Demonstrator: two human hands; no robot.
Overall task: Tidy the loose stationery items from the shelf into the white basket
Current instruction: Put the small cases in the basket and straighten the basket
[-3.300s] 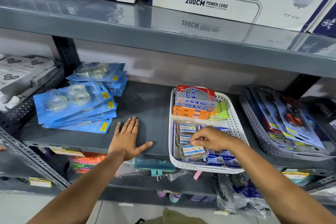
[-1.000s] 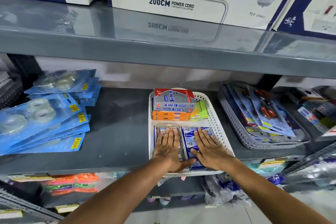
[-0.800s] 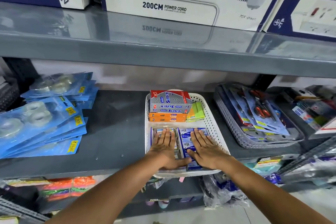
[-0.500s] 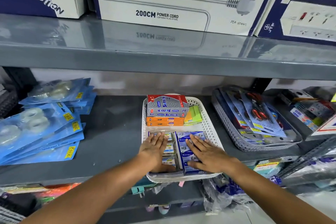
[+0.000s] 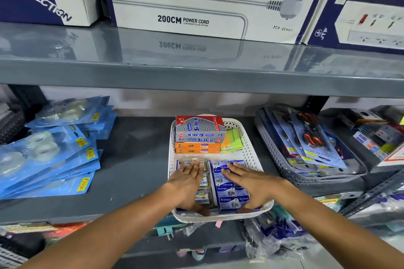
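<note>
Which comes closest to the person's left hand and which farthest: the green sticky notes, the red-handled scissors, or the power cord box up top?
From the left hand, flat in the white basket:
1. Green sticky notes, at the back of the same basket.
2. Red-handled scissors, in the grey basket to the right.
3. Power cord box, on the shelf above.

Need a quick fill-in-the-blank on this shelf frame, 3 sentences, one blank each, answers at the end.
1. Both hands, the left hand and the right hand, lie flat on small packs inside the ____ basket.
2. At the back of that basket, the grey box sits on top of two ____ boxes.
3. The green sticky notes lie to the ____ of that stack.

Missing words: white; orange; right
</note>
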